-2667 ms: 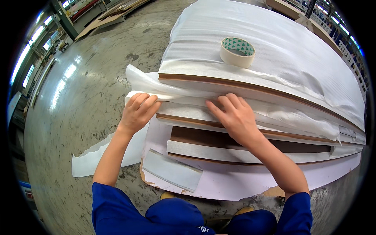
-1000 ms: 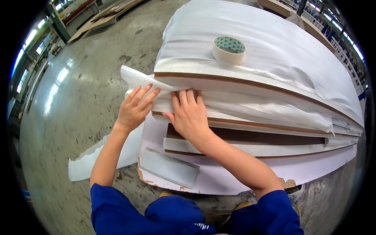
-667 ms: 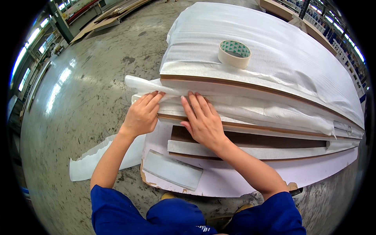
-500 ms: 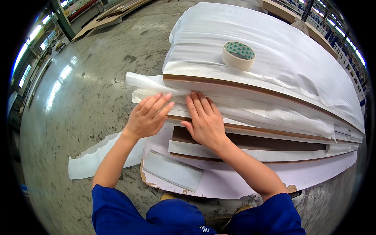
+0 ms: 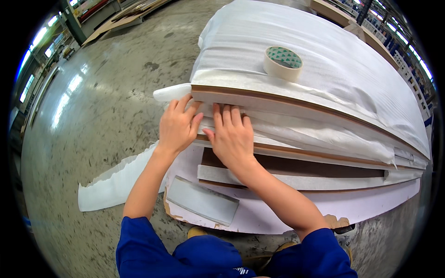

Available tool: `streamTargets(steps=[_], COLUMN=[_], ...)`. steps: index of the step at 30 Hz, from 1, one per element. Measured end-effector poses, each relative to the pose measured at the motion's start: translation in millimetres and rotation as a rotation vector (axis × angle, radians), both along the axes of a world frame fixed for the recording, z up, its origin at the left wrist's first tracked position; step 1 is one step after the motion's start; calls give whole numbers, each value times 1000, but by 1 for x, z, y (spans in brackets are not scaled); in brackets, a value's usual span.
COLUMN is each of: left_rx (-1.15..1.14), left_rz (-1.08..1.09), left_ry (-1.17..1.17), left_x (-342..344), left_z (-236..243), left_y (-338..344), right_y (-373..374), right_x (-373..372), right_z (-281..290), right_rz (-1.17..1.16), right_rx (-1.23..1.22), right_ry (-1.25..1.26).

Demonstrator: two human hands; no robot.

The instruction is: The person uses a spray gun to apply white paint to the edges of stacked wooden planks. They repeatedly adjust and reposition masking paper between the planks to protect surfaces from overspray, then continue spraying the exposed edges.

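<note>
My left hand (image 5: 179,125) is at the left end of a stack of brown-edged panels. Its fingers are slightly bent, with the thumb apart, against the white foam sheet (image 5: 172,92) beside the upper panel's corner. Flat on the white wrapping (image 5: 278,121) between two panels lies my right hand (image 5: 232,138), fingers stretched out. Its fingertips reach up to the lower side of the upper brown-edged panel (image 5: 259,96). The lower brown edge (image 5: 296,152) passes under that hand. Neither hand visibly grips anything.
A roll of masking tape (image 5: 283,63) sits on the white-covered stack (image 5: 324,51). Nearer me, a dark brown panel piece (image 5: 320,168) and a grey-white rectangular piece (image 5: 202,200) rest on a pale board (image 5: 273,213). A torn foam strip (image 5: 111,187) lies on the floor at left.
My left hand has moved right and up to the upper panel's corner. My right hand has slid slightly left, its fingertips closer under the upper panel. The foam's protruding end has shifted and looks shorter.
</note>
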State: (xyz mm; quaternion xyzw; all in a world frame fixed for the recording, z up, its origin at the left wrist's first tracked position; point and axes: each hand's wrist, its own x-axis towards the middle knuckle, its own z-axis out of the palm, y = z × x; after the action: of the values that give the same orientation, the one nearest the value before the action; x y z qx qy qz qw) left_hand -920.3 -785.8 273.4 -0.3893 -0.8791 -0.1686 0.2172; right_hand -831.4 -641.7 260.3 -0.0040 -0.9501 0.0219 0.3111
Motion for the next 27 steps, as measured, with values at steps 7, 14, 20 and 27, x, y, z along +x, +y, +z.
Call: streamTargets(steps=[7,14,20,27], left_rx=[-25,44,-115,-219], left_rz=[-28,-666,-1151,-1112], left_ry=[340,334,377,445], left_x=[30,102,166,195], left_z=[-2,11,39,42], left_y=[-19,103,286,381], right_y=[108,285,343,372], right_x=[110,309,326,304], right_z=[5,-21,-9,2], right_rz=[459,-436,-550,-627], right_rx=[148,-143,-157,-41], right_ry=[62,236,289,272])
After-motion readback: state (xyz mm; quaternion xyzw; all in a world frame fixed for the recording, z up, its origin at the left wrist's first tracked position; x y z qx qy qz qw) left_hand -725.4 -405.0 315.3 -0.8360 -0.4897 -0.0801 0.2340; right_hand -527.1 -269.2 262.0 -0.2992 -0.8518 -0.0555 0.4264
